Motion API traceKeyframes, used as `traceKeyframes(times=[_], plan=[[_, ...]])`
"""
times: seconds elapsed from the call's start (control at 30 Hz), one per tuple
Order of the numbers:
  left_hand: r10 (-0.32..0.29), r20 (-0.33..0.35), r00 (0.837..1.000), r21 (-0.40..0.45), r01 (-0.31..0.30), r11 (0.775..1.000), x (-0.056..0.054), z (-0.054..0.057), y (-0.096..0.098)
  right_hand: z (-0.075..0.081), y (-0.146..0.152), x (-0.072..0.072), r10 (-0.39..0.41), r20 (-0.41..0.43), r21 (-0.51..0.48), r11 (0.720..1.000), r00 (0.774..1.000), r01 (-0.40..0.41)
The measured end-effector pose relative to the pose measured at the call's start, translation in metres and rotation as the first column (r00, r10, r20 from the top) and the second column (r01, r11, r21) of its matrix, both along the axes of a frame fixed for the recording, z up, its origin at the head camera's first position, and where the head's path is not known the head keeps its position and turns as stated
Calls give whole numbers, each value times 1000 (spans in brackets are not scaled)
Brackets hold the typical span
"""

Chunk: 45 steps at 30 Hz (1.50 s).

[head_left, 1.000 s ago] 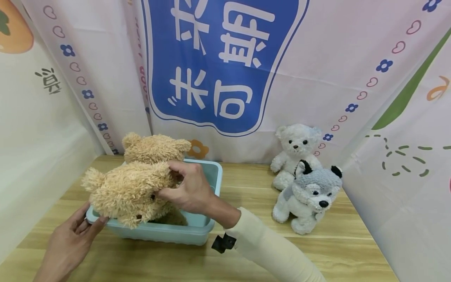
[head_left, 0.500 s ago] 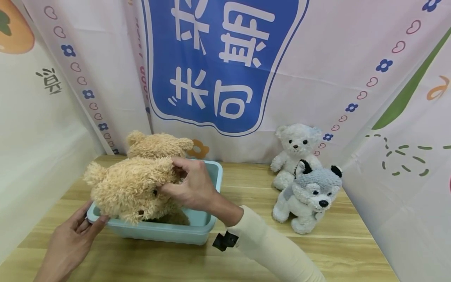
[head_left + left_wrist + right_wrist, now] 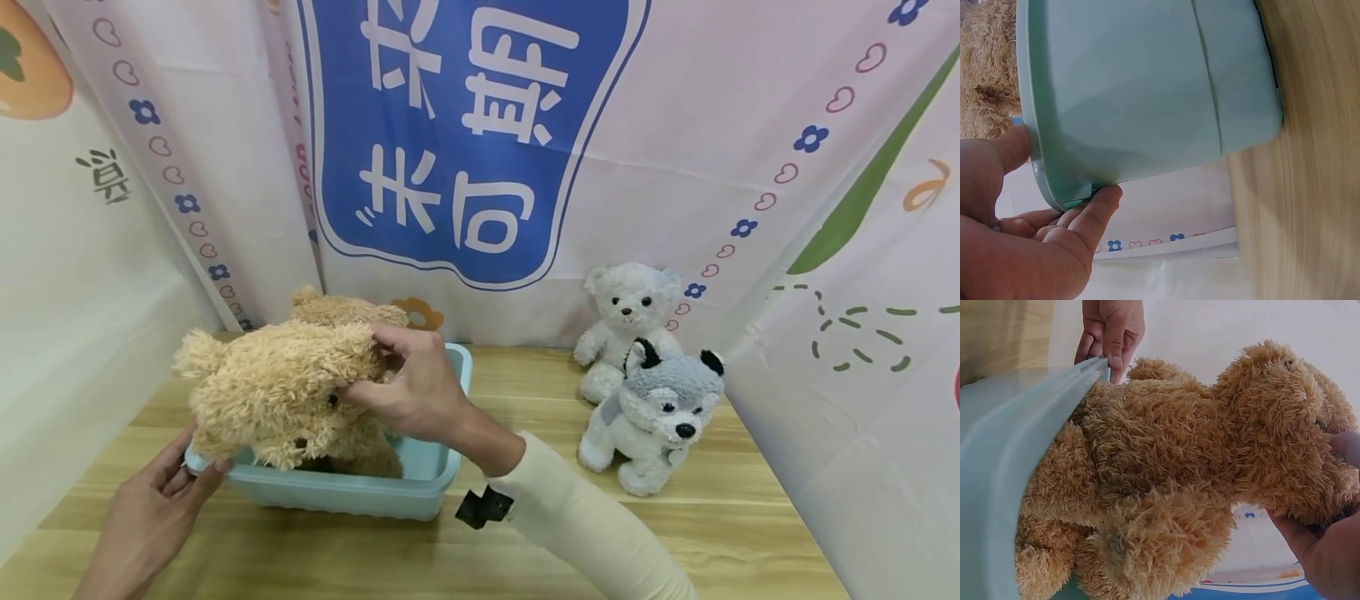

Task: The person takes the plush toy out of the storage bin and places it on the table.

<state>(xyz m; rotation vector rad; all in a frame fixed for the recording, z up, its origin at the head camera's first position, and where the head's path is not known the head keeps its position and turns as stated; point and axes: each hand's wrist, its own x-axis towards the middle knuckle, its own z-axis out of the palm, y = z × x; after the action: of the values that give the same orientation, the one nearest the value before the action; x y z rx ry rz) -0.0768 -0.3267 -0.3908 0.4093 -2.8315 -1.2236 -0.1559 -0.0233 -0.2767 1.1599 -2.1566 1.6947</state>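
In the head view my right hand (image 3: 416, 375) grips the head of a shaggy tan teddy bear (image 3: 277, 383), thumb near its dark eye. The bear leans over the near left part of a light blue plastic bin (image 3: 337, 492), its lower body inside, as the right wrist view shows. A second tan teddy bear (image 3: 352, 310) is behind it, mostly hidden. My left hand (image 3: 146, 508) holds the bin's near left corner. Seen from the left wrist, the thumb of this left hand (image 3: 1035, 219) lies on the rim and its fingers curl underneath.
To the right on the wooden table (image 3: 517, 467) sit a white teddy bear (image 3: 626, 321) and, in front of it, a grey and white plush husky (image 3: 648, 425). Printed cloth (image 3: 510, 317) closes off the back and both sides.
My right hand has moved slightly up and right with the front bear, which now covers more of the bear behind. The left hand stays on the bin's corner.
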Motion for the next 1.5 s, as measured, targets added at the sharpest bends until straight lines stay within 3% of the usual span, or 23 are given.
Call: traceKeyframes(times=[0.67, 0.83, 1.03, 1.5], plan=[[5, -2, 1000, 48, -5, 999, -2, -2, 1, 19, 13, -2, -19, 29, -54, 998, 999, 20], [1, -17, 1000, 33, 0, 999, -2, -4, 0, 24, 20, -5, 4, 17, -91, 996, 1000, -3], [8, -30, 1000, 20, -7, 1000, -1, -5, -1, 32, 29, -7, -27, 26, -116, 993, 999, 30], [16, -85, 996, -25, -18, 1000, 1, 0, 6, 44, 48, -13, -44, -25, -167, 985, 999, 40]])
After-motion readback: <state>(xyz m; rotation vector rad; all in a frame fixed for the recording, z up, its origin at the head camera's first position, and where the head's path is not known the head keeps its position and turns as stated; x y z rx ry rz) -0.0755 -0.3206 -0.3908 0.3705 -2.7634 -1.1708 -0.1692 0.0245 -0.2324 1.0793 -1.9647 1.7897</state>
